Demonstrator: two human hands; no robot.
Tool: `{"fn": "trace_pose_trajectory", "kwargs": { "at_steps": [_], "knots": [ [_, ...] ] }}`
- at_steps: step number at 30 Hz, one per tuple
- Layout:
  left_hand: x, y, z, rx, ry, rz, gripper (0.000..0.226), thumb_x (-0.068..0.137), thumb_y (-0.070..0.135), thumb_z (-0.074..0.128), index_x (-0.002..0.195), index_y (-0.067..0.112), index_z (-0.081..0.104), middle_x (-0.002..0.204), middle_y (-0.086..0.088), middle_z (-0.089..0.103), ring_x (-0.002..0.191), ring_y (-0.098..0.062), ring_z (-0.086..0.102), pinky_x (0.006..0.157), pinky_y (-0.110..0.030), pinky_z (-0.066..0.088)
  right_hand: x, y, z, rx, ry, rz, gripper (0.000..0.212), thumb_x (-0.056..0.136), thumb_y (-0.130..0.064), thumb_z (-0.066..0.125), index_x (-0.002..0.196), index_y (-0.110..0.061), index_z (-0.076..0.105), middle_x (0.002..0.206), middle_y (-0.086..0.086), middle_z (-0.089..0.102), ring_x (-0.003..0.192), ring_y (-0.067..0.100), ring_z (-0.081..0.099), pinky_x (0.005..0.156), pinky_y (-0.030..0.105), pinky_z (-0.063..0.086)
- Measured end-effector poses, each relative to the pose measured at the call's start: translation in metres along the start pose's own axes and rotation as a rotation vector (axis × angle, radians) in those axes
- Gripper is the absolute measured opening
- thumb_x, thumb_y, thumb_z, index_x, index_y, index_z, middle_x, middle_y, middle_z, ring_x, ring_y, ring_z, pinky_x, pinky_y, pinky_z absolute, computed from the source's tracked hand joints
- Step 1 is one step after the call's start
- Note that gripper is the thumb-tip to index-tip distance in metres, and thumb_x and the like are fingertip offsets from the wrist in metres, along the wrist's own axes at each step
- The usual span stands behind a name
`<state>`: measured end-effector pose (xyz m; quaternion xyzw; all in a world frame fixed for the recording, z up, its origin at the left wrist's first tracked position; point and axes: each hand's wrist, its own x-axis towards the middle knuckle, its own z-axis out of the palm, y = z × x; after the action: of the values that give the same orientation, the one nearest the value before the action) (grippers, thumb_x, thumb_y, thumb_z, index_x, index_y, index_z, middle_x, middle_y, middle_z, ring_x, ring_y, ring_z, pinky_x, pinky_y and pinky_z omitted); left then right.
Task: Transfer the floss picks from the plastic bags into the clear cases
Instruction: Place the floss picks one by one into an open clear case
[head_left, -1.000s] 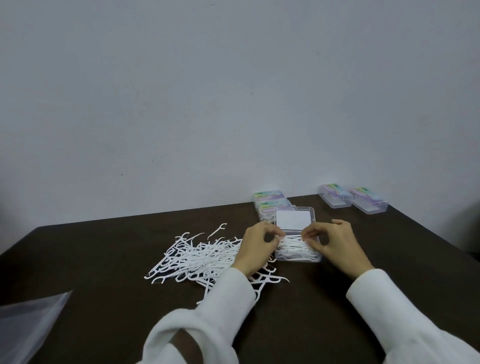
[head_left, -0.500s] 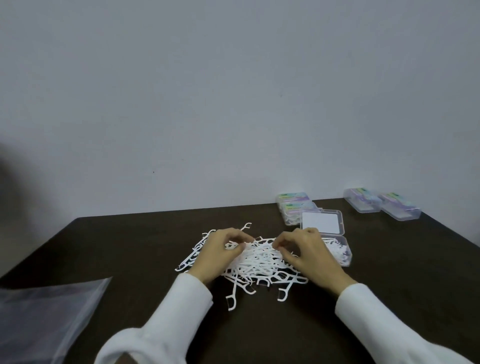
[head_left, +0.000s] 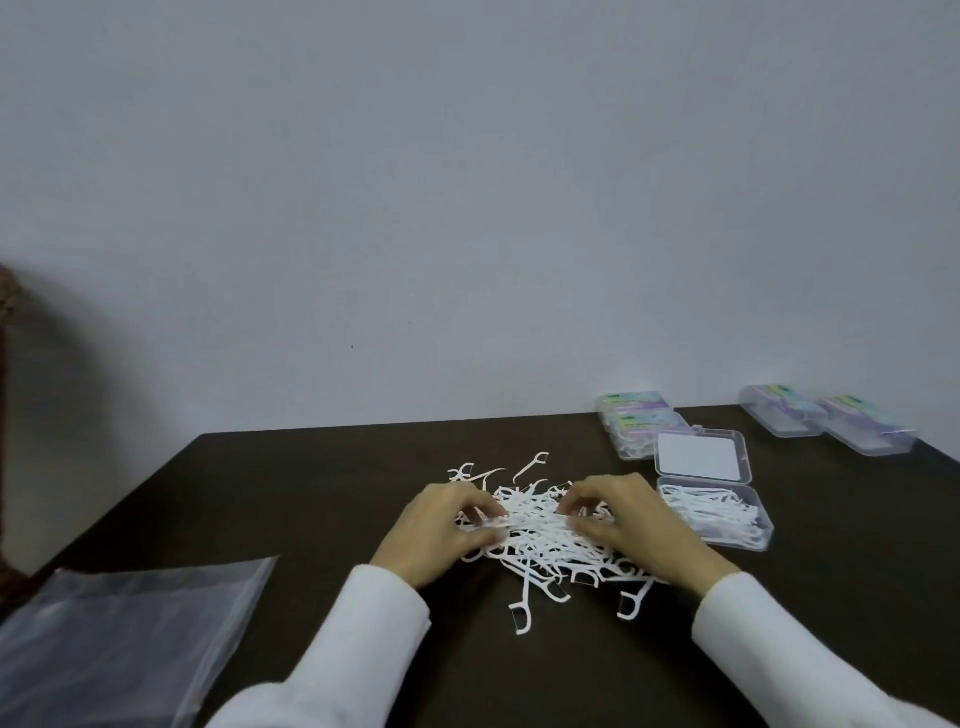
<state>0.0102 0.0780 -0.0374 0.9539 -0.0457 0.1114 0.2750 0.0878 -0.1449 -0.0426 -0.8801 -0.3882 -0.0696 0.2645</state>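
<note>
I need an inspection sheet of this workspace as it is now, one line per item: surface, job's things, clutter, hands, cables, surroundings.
Surface: dark table, matte.
Job's things: loose pile of floss picks at centre; open clear case to its right, partly filled, lid back; plastic bag flat at near left.
Clutter: four closed cases, two stacked behind the open one, two side by side at far right.
Hands: left hand and right hand both pinch a bundle of picks in the pile.
Cables: nothing seen.
Surroundings: plain grey wall; dark blurred shape at left edge.
</note>
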Motion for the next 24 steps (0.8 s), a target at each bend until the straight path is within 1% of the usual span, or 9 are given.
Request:
{"fn": "trace_pose_trajectory", "kwargs": {
  "at_steps": [3, 5, 8, 11, 14, 18, 20, 22, 24],
  "knots": [
    [-0.001, 0.003, 0.003, -0.003, 0.048, 0.031, 0.022, 0.080, 0.041, 0.072, 0.099, 0.031, 0.071, 0.095, 0.017, 0.068, 0.086, 0.003, 0.060, 0.084, -0.025, 0.048, -0.002, 0.000, -0.001, 0.064, 0.016, 0.002, 0.010, 0.086, -0.022, 0.065, 0.095, -0.024, 0.071, 0.089, -0.016, 0.067, 0.083, -0.003, 0.059, 0.075, 0.012, 0.044],
    [-0.002, 0.005, 0.004, -0.012, 0.075, 0.039, 0.019, 0.081, 0.040, 0.071, 0.097, 0.030, 0.072, 0.093, 0.014, 0.069, 0.083, 0.002, 0.060, 0.081, -0.024, 0.049, -0.003, 0.000, -0.001, 0.119, 0.029, 0.007, 0.011, 0.086, -0.022, 0.065, 0.094, -0.025, 0.071, 0.089, -0.017, 0.066, 0.084, -0.005, 0.058, 0.074, 0.008, 0.043],
    [-0.002, 0.005, 0.005, -0.053, 0.107, 0.037, 0.016, 0.080, 0.037, 0.072, 0.093, 0.027, 0.074, 0.087, 0.012, 0.070, 0.080, 0.001, 0.061, 0.078, -0.020, 0.048, -0.003, 0.000, 0.000, 0.178, 0.040, -0.001, 0.011, 0.085, -0.021, 0.066, 0.093, -0.027, 0.070, 0.089, -0.016, 0.066, 0.087, -0.005, 0.058, 0.077, 0.010, 0.043],
    [-0.002, 0.003, 0.003, -0.118, 0.157, 0.016, 0.011, 0.081, 0.028, 0.073, 0.091, 0.026, 0.075, 0.081, 0.013, 0.069, 0.079, 0.003, 0.060, 0.072, -0.013, 0.046, -0.002, 0.001, -0.002, 0.245, 0.072, 0.010, 0.011, 0.085, -0.019, 0.066, 0.091, -0.027, 0.070, 0.089, -0.015, 0.067, 0.087, -0.004, 0.059, 0.079, 0.012, 0.046],
    [-0.001, 0.003, 0.001, -0.224, 0.213, -0.038, 0.008, 0.080, 0.021, 0.074, 0.085, 0.026, 0.076, 0.075, 0.012, 0.068, 0.075, 0.002, 0.060, 0.067, -0.007, 0.042, -0.003, 0.002, -0.008, 0.301, 0.126, 0.031, 0.014, 0.085, -0.018, 0.066, 0.088, -0.030, 0.069, 0.088, -0.015, 0.068, 0.085, -0.004, 0.058, 0.074, 0.007, 0.043],
    [0.001, 0.001, -0.003, -0.341, 0.244, -0.074, 0.012, 0.078, 0.021, 0.076, 0.078, 0.032, 0.072, 0.077, 0.008, 0.071, 0.076, -0.003, 0.064, 0.074, -0.013, 0.048, -0.005, 0.005, -0.016, 0.351, 0.219, 0.081, 0.014, 0.084, -0.020, 0.066, 0.085, -0.034, 0.068, 0.080, -0.014, 0.066, 0.078, 0.000, 0.057, 0.068, 0.010, 0.043],
    [0.002, -0.001, -0.005, -0.415, 0.272, -0.102, 0.010, 0.078, 0.018, 0.076, 0.078, 0.028, 0.073, 0.077, 0.006, 0.072, 0.077, -0.010, 0.066, 0.076, -0.021, 0.053, -0.005, 0.007, -0.020, 0.363, 0.261, 0.094, 0.016, 0.083, -0.019, 0.067, 0.085, -0.035, 0.068, 0.075, -0.013, 0.065, 0.071, 0.001, 0.057, 0.063, 0.010, 0.044],
    [0.003, -0.001, -0.005, -0.496, 0.294, -0.131, 0.007, 0.078, 0.017, 0.076, 0.080, 0.023, 0.074, 0.076, 0.005, 0.072, 0.078, -0.015, 0.066, 0.076, -0.025, 0.053, -0.005, 0.009, -0.023, 0.384, 0.280, 0.105, 0.013, 0.083, -0.016, 0.066, 0.088, -0.028, 0.070, 0.074, -0.007, 0.066, 0.065, -0.001, 0.059, 0.060, 0.007, 0.044],
    [0.004, -0.001, -0.005, -0.563, 0.305, -0.147, 0.004, 0.079, 0.017, 0.075, 0.082, 0.020, 0.075, 0.077, 0.002, 0.072, 0.079, -0.018, 0.066, 0.076, -0.026, 0.053, -0.005, 0.012, -0.026, 0.385, 0.294, 0.109, 0.013, 0.083, -0.015, 0.066, 0.090, -0.026, 0.070, 0.076, -0.003, 0.067, 0.065, -0.001, 0.061, 0.061, 0.006, 0.044]
  ]
}}
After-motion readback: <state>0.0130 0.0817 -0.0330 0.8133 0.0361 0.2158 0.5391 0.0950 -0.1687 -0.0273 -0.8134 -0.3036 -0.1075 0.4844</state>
